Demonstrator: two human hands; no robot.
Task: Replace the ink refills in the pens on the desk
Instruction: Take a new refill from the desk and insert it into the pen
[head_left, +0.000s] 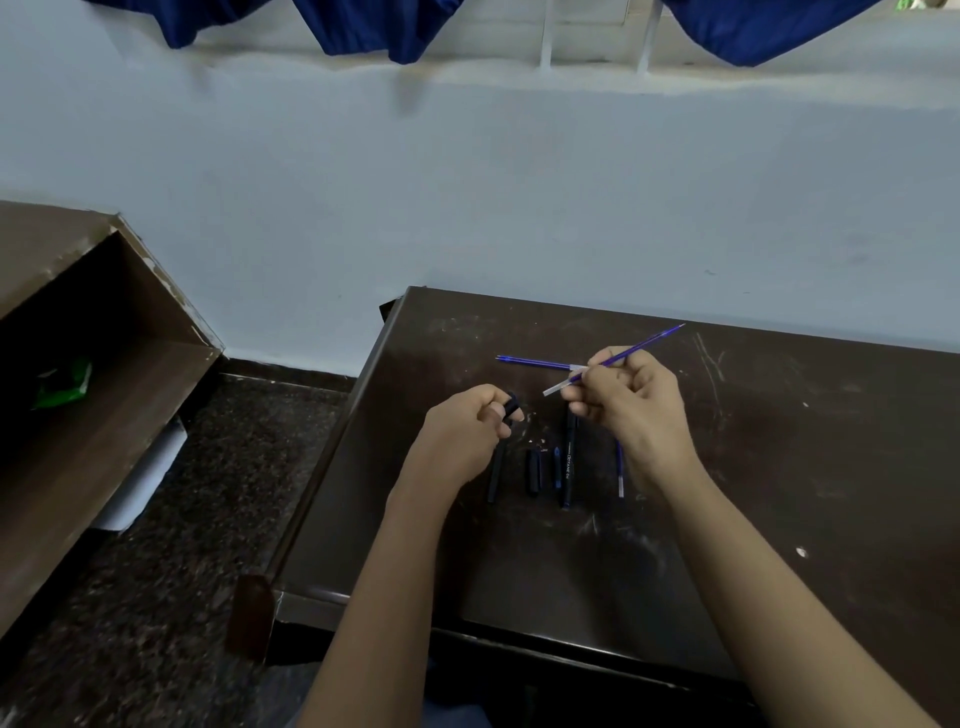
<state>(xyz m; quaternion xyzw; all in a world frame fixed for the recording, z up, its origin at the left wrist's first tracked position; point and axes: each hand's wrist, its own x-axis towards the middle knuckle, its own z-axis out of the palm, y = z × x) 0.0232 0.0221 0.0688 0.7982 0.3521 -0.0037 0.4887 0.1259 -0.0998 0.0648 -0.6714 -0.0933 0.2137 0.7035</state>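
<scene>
Two thin refills: right hand (631, 402) pinches one slim blue refill (618, 358)

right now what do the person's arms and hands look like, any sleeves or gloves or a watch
The left hand and right hand are bare, with no gloves. The left forearm and right forearm are bare too: no sleeve reaches into view, and neither wrist shows a watch or bracelet.

Likely a plain home room: scratched desk (779, 467), pale wall (467, 197), blue curtain (374, 26), wooden shelf (104, 389).
</scene>
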